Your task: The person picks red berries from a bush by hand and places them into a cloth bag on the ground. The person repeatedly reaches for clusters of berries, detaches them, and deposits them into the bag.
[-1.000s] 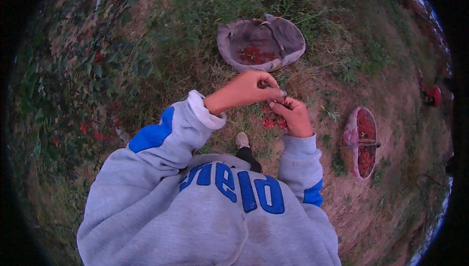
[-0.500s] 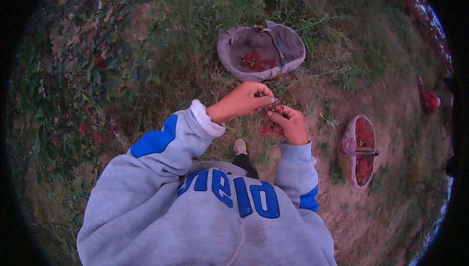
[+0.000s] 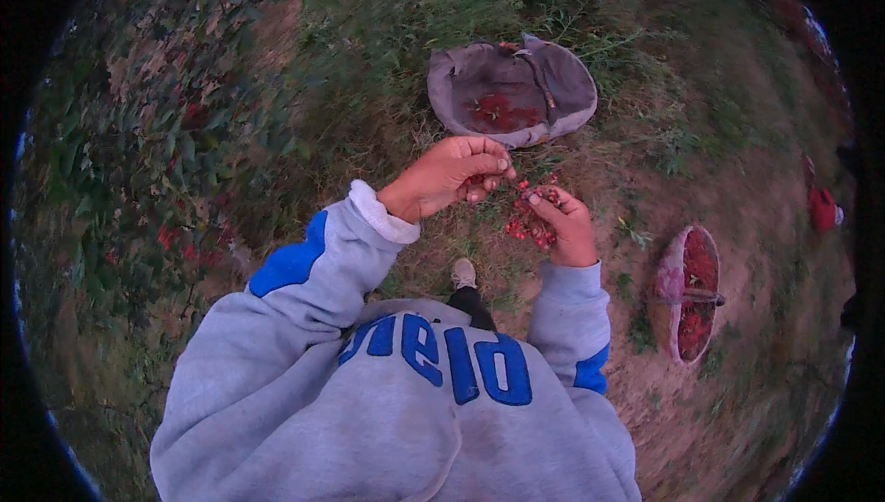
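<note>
My right hand (image 3: 564, 225) grips a cluster of small red berries (image 3: 529, 218) between thumb and fingers, with berries hanging below and to its left. Just to the left, my left hand (image 3: 452, 175) is closed, its thumb and fingertips pinched together. Dark reddish bits show under its curled fingers, too small to tell apart. A small gap separates the two hands. Beyond them stands a cloth-lined basket (image 3: 442, 115) with a handle across it. Red berries (image 3: 502, 112) lie at its bottom.
On the dirt at right stands a second basket (image 3: 671, 318), with red berries inside and a handle over the top. Leafy bushes with red berry clusters (image 3: 169, 236) fill the left side. Weeds grow behind the first basket. A red object (image 3: 820, 211) sits at the far right.
My left hand has drawn back from the cluster, so a gap now parts the hands. More of the berries in my right hand show. The whole view has shifted slightly.
</note>
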Motion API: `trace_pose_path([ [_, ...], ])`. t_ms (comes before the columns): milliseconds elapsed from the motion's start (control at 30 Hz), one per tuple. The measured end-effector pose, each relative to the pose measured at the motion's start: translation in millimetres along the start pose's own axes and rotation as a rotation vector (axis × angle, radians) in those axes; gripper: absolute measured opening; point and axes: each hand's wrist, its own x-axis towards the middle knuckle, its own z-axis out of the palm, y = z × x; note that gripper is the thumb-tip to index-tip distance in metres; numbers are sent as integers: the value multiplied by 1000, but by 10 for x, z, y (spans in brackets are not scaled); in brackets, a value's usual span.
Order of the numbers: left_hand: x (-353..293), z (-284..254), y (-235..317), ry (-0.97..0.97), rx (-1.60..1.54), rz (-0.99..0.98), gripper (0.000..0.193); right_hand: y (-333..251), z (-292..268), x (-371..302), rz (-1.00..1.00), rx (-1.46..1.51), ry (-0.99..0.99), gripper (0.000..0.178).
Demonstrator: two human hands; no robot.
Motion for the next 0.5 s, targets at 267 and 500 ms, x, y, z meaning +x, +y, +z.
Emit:
trace_pose_path([
  [267, 63, -351, -236, -96, -710, -17, 39, 574, -225, 375, 223, 314, -116, 19],
  [500, -47, -531, -240, -14, -968, 122, 46, 876, -465, 1184, 362, 535, -116, 20],
])
